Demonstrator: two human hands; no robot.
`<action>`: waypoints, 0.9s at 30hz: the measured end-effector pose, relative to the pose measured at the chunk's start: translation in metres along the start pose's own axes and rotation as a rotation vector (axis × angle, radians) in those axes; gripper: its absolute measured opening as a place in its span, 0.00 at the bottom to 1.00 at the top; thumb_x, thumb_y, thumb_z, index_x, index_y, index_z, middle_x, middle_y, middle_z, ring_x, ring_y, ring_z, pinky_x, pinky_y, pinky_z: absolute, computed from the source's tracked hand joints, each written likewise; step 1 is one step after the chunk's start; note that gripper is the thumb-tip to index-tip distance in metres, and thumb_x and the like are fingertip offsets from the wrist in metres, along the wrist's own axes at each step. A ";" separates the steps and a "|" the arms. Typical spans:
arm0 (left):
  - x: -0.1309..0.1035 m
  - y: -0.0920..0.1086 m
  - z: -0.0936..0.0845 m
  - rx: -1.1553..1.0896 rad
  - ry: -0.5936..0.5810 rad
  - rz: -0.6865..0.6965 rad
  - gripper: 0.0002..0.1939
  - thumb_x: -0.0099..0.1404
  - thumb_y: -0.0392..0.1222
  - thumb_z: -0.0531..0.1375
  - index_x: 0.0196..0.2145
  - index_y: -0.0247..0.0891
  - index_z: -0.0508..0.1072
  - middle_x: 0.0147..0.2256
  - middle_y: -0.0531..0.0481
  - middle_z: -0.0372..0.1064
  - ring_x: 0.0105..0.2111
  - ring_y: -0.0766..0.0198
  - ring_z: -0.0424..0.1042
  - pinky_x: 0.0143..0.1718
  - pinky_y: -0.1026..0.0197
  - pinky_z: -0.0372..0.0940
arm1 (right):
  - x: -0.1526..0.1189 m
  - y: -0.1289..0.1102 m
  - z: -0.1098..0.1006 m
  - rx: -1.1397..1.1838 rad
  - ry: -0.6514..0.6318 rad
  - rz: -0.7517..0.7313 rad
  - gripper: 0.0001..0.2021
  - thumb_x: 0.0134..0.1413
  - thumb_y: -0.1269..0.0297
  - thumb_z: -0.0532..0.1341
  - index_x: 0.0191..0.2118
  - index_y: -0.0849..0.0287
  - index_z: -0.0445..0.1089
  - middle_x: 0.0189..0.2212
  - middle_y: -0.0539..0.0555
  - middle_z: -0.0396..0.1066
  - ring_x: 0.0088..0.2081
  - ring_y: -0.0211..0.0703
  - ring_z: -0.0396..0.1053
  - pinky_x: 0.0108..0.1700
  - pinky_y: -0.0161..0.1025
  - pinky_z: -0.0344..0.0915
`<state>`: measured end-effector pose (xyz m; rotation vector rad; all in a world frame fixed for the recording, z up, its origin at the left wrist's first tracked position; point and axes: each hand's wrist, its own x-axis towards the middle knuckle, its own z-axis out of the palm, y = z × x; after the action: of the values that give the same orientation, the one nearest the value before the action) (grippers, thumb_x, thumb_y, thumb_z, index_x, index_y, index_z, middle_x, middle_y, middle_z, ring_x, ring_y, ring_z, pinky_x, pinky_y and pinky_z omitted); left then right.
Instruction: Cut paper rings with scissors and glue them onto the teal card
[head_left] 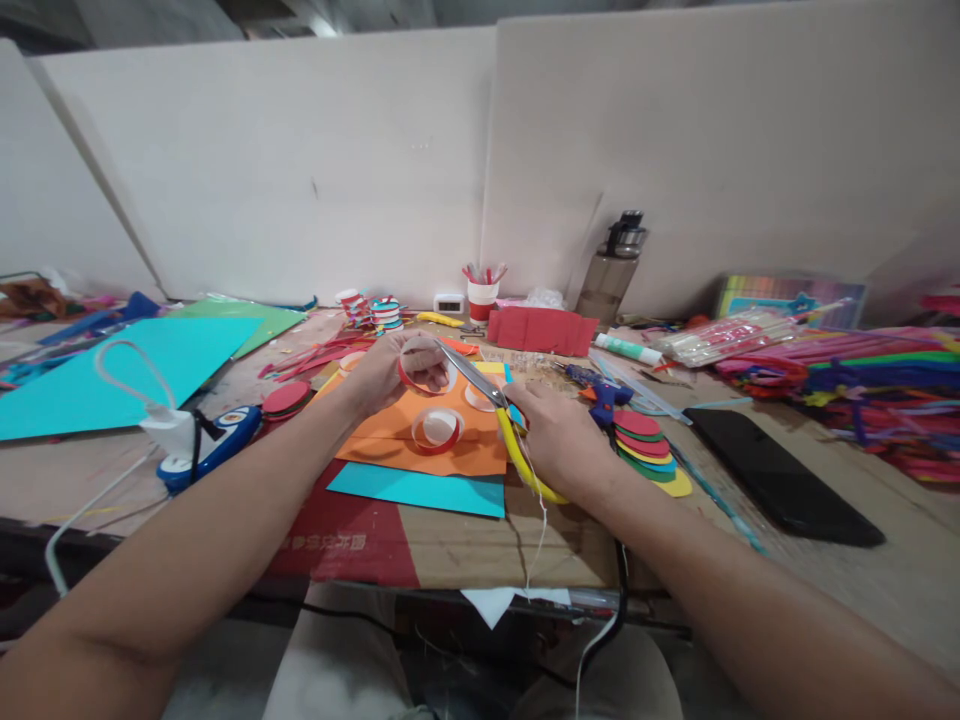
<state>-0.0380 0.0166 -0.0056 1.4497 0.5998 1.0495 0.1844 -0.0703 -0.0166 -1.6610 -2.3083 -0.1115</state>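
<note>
My left hand (386, 375) pinches a curled paper ring (403, 376), red on one face and white on the other, above a stack of orange paper (375, 440). In my right hand (566, 440) are scissors (517, 462) with yellow handles. Their blades point up and left, with the tips near the paper ring. A second red-and-white paper ring (454, 438) rests on the orange paper, just below my left hand. Under the stack, a cyan sheet (427, 492) sticks out toward me.
Coloured paper discs (637, 425), a blue glue gun (604, 395) and a black phone (780, 475) lie to the right. A blue power strip (206, 450) with a white plug sits left. Behind stand a red-and-white cup (482, 300) and a bottle (609, 275).
</note>
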 end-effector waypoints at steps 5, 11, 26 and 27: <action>0.001 0.000 -0.001 -0.056 0.133 0.061 0.15 0.51 0.44 0.70 0.30 0.33 0.72 0.24 0.51 0.71 0.22 0.69 0.71 0.24 0.68 0.66 | 0.001 0.000 0.000 0.033 0.002 0.020 0.18 0.58 0.65 0.54 0.54 0.55 0.66 0.44 0.60 0.71 0.45 0.51 0.68 0.42 0.40 0.59; 0.001 -0.001 0.001 -0.029 0.124 0.064 0.14 0.52 0.44 0.70 0.28 0.32 0.71 0.22 0.51 0.71 0.22 0.70 0.70 0.25 0.68 0.65 | 0.000 -0.004 -0.002 -0.010 0.004 0.046 0.19 0.56 0.62 0.56 0.54 0.54 0.66 0.44 0.60 0.70 0.41 0.52 0.68 0.36 0.40 0.58; -0.002 0.006 0.006 0.007 0.085 0.032 0.16 0.50 0.46 0.71 0.26 0.31 0.71 0.21 0.51 0.69 0.21 0.70 0.67 0.23 0.69 0.61 | -0.001 -0.002 -0.001 -0.005 0.002 0.001 0.18 0.58 0.68 0.54 0.54 0.57 0.65 0.43 0.60 0.70 0.41 0.49 0.68 0.39 0.39 0.58; -0.002 0.006 0.006 0.011 0.085 0.032 0.16 0.50 0.46 0.70 0.26 0.31 0.71 0.21 0.51 0.69 0.21 0.70 0.67 0.23 0.69 0.61 | -0.001 -0.002 -0.002 -0.008 0.002 -0.002 0.18 0.58 0.68 0.54 0.54 0.57 0.66 0.43 0.60 0.71 0.41 0.48 0.68 0.39 0.39 0.58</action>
<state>-0.0353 0.0107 -0.0001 1.4337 0.6463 1.1388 0.1826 -0.0721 -0.0150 -1.6617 -2.3107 -0.1225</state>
